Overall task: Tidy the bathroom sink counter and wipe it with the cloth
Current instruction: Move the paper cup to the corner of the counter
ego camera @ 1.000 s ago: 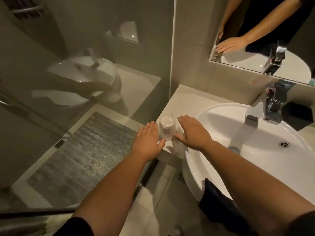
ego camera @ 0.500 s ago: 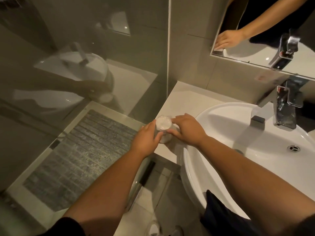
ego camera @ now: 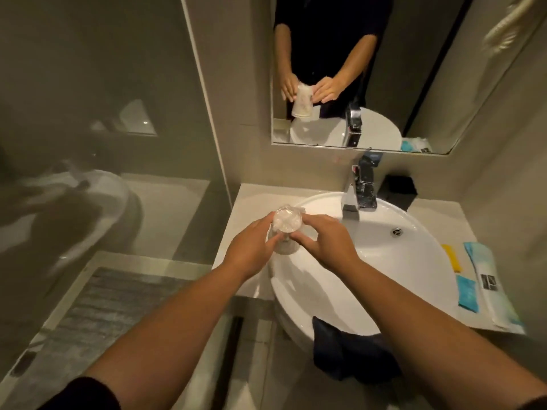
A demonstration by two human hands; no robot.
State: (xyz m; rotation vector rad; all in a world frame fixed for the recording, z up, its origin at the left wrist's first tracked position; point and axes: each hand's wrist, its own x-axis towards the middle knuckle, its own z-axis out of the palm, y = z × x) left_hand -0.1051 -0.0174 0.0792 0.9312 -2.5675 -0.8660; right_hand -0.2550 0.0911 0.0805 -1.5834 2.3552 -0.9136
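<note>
Clear plastic-wrapped glass (ego camera: 285,232) sits between both hands, long axis roughly upright. Left hand (ego camera: 250,250) clamps its left side, right hand (ego camera: 324,242) pinches the right; equally near. It looks lifted off the counter (ego camera: 245,214), over the edge of the basin (ego camera: 420,261). Sachets (ego camera: 467,294) lie well right of the right hand. Next set-down spot needs picking.

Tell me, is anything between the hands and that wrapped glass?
No. The left hand and the right hand already hold the wrapped glass from both sides, lifted over the sink rim and counter. Nothing visible sits between them.
</note>
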